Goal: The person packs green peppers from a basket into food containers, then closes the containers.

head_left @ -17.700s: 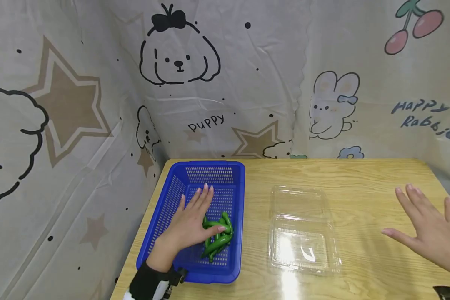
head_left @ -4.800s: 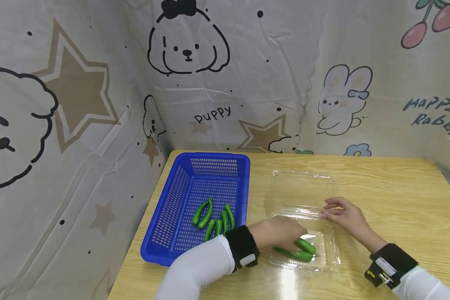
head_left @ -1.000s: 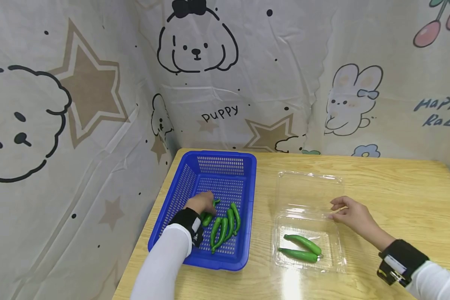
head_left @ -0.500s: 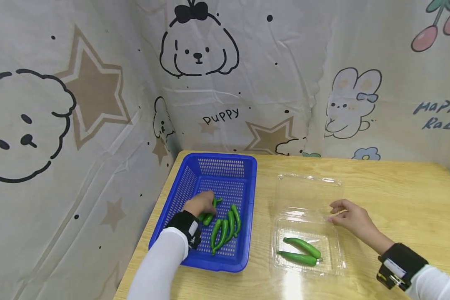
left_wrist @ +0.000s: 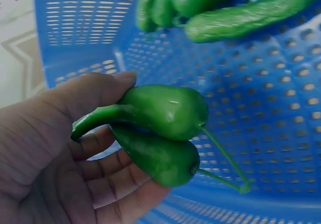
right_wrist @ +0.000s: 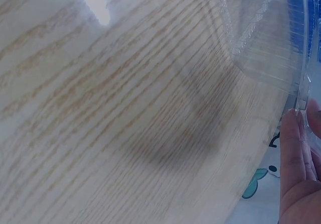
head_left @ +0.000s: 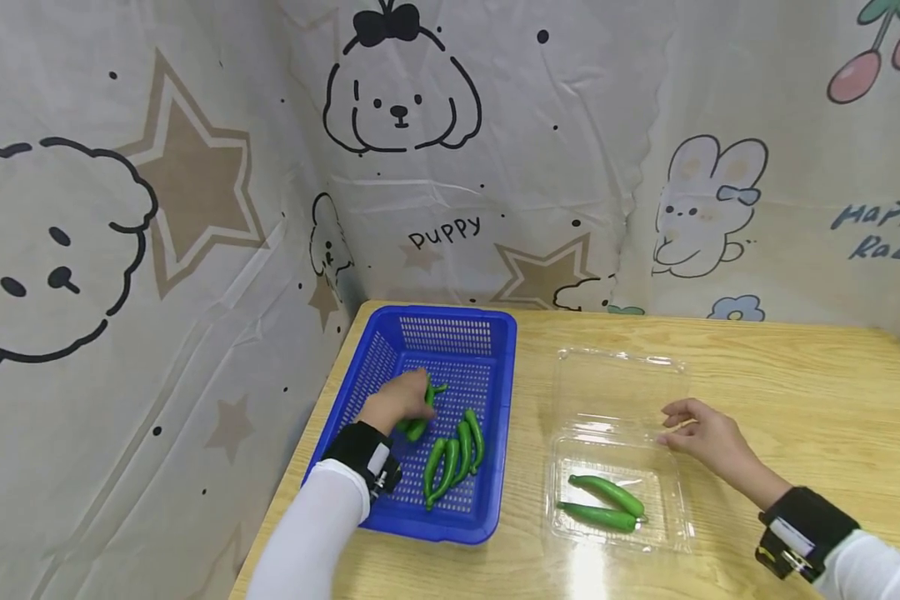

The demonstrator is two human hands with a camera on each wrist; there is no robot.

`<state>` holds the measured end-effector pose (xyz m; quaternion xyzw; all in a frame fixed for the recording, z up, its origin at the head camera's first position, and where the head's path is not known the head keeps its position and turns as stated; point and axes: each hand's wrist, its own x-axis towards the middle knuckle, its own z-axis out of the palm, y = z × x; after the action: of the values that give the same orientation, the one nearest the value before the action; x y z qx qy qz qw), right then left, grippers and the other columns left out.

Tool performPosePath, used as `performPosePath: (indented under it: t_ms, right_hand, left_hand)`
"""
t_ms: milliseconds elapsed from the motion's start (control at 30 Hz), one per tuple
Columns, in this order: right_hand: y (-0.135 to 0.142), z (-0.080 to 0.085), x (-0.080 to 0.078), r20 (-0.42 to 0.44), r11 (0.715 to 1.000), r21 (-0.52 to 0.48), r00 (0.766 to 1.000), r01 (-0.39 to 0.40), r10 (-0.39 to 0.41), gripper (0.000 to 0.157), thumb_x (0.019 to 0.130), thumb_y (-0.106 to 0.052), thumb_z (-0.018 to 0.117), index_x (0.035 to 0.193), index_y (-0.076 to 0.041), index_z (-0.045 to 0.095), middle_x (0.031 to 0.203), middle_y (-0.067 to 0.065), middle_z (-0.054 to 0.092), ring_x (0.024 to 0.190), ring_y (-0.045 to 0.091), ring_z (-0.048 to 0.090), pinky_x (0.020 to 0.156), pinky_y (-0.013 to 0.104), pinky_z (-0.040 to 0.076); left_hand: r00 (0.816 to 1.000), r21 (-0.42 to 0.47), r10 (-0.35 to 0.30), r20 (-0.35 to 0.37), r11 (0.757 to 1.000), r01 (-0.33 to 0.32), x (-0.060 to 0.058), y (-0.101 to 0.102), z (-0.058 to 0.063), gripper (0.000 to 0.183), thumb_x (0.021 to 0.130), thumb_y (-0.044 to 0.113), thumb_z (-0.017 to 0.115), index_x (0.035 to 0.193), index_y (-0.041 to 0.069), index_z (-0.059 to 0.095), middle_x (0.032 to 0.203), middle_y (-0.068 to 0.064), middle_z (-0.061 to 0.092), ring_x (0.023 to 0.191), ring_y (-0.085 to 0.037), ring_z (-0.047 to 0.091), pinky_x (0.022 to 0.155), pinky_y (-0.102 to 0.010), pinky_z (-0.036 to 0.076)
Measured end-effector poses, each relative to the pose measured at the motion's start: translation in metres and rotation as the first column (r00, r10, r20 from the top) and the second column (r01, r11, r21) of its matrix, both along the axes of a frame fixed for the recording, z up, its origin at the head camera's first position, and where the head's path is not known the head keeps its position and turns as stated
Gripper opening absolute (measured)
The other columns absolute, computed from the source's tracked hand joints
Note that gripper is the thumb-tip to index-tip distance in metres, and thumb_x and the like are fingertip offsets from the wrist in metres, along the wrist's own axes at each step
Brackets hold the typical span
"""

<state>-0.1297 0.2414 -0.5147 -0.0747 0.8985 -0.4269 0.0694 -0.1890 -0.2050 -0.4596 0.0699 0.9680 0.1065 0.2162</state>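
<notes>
In the head view my left hand (head_left: 399, 402) is inside the blue plastic basket (head_left: 501, 425). The left wrist view shows the thumb and fingers gripping two green chili peppers (left_wrist: 165, 111), whose thin stems meet at their ends. Several more green chili peppers (head_left: 461, 450) lie in the basket just to the right of that hand. My right hand (head_left: 708, 435) pinches the right edge of a clear plastic clamshell box (head_left: 618, 383) near its hinge. The box lies with its lid folded back, and two green chili peppers (head_left: 606, 492) lie side by side in its front half.
Both stand on a wood-grain table (head_left: 810, 392), the basket at the left and the box at centre right. A patterned cloth (head_left: 495, 192) hangs behind the table and along its left side.
Over the last second my left hand has closed on two peppers and shifted slightly toward the back of the basket with them. My right hand stays at the box edge.
</notes>
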Motion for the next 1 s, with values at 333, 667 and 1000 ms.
performPosePath:
  t_ms: [333, 667, 1000]
  right_hand:
    - [0.000, 0.001, -0.001, -0.025, 1.000, -0.007, 1.000, -0.003, 0.003, 0.043, 0.080, -0.014, 0.075, 0.113, 0.006, 0.055, 0.100, 0.020, 0.062, 0.074, 0.007, 0.063, 0.060, 0.023, 0.054]
    - [-0.003, -0.001, -0.001, -0.009, 1.000, 0.003, 1.000, 0.001, -0.001, 0.044, 0.079, -0.015, 0.076, 0.113, 0.005, 0.055, 0.101, 0.019, 0.062, 0.075, 0.006, 0.063, 0.060, 0.022, 0.053]
    - [-0.001, -0.001, -0.001, -0.025, 1.000, -0.008, 1.000, -0.008, 0.008, 0.043, 0.080, -0.012, 0.075, 0.113, 0.006, 0.055, 0.101, 0.021, 0.062, 0.073, 0.000, 0.062, 0.061, 0.022, 0.054]
  left_hand:
    - [0.994, -0.029, -0.095, -0.055, 0.995, 0.094, 0.004, 0.019, 0.027, 0.035, 0.076, 0.021, 0.075, 0.097, 0.008, 0.051, 0.080, -0.002, 0.054, 0.073, -0.017, 0.053, 0.065, -0.033, 0.047]
    - [0.971, -0.071, -0.219, -0.101, 0.975, 0.212, 0.017, 0.050, 0.059, 0.046, 0.077, 0.024, 0.073, 0.113, 0.003, 0.051, 0.086, -0.006, 0.056, 0.078, -0.020, 0.057, 0.066, -0.037, 0.051]
    - [0.926, -0.042, -0.348, -0.147, 0.937, 0.346, 0.027, 0.084, 0.077, 0.042, 0.076, 0.024, 0.073, 0.106, 0.005, 0.050, 0.085, -0.002, 0.053, 0.072, -0.015, 0.053, 0.057, -0.028, 0.047]
